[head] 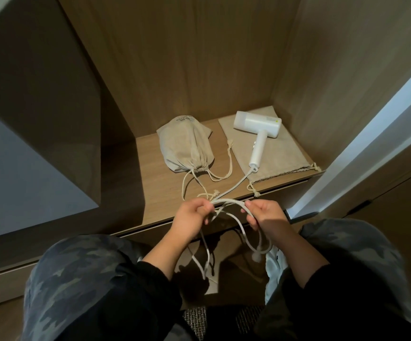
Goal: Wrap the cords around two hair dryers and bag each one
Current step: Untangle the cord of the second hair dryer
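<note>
Gripping cord (229,201): left hand (190,219), right hand (265,217); bag (187,147) print illegible.

Dim, warm light; bright strip at right; wide-angle edge distortion.

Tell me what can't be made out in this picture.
Head view, closed bag: contents hidden by its cloth.
Head view, that bag's print: too small to read.
Head view, cord end: blurred in shadow below the shelf edge.
</note>
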The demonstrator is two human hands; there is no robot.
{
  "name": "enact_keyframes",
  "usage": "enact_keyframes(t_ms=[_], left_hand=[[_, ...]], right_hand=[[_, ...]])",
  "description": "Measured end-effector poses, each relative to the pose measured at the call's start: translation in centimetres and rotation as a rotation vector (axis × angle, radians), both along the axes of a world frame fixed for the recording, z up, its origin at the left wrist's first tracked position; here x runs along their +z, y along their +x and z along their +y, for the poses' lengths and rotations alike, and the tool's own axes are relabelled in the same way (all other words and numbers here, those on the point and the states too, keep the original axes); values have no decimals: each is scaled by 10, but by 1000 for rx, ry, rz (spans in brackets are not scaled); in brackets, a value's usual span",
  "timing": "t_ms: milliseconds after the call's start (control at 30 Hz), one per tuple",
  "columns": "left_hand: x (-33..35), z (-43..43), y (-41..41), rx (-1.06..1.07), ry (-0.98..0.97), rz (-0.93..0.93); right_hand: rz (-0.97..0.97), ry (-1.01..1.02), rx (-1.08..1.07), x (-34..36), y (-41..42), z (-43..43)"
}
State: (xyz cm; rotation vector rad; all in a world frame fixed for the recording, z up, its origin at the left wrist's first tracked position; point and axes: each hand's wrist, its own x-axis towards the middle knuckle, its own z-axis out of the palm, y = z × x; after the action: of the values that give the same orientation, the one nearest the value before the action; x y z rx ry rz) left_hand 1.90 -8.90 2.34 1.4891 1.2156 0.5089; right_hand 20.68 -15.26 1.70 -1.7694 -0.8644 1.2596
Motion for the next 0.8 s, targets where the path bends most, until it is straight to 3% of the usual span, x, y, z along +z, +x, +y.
enact_keyframes(t_ms=[133,300,433,533,600,700,800], left_hand=[[4,11,-18,283,-326,-489],[10,17,-26,261,-419,-800],[6,28,-39,123,-498,-1073],[-1,37,-54,-154,-540,-1092],[-5,38,-61,-239,-516,-947],[-12,35,-68,-204,-487,-806],[-9,33,-67,-54,-528,-976]], right_hand=[[-40,-5,-80,-3,7,3],[-85,-82,-96,-10,11,6],[23,-138,-254,-16,14,10],[-19,-105,-297,-21,20,11],[-84,-50,-291,-23,22,11],[-173,23,-233,-18,19,7],[-249,57,-102,-13,19,2]])
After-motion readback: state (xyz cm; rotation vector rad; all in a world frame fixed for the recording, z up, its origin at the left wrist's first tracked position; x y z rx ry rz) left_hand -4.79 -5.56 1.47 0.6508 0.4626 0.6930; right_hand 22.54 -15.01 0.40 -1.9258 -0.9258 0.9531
